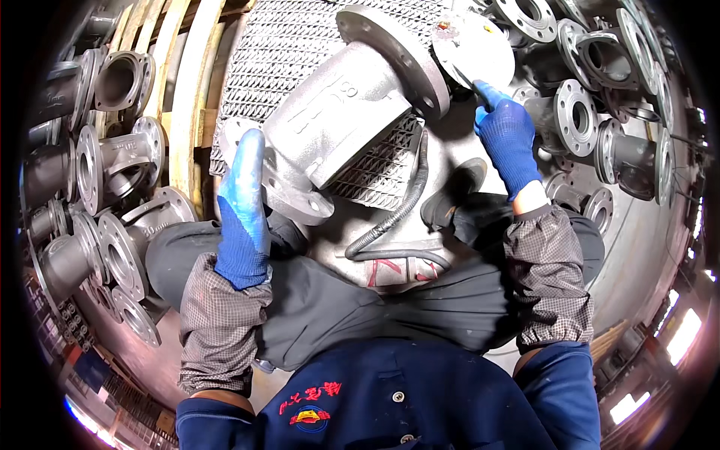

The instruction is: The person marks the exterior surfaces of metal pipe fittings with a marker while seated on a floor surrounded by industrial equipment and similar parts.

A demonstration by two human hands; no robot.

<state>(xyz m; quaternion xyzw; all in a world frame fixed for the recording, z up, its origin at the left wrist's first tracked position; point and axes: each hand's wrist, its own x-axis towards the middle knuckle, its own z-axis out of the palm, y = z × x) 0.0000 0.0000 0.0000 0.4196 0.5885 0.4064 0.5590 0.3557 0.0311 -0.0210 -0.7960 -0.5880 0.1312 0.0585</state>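
Note:
A grey cast-metal pipe body [337,105] with a round flange at each end lies tilted on a metal mesh surface in front of me. My left hand [246,206], in a blue coated glove, rests with fingers stretched out against its nearer flange [296,199]. At the right, my right hand [507,131] in a matching glove has its index finger extended and the thumb apart. That fingertip is at the lower edge of a white round disc [476,56] with small reddish and yellow marks; whether it touches cannot be made out.
Several flanged castings [124,165] stand at the left by a wooden pallet [184,97], and more castings [576,120] crowd the right. A dark ribbed hose [394,217] runs below the mesh [262,67], between my knees. A dark shoe [442,202] is beside it.

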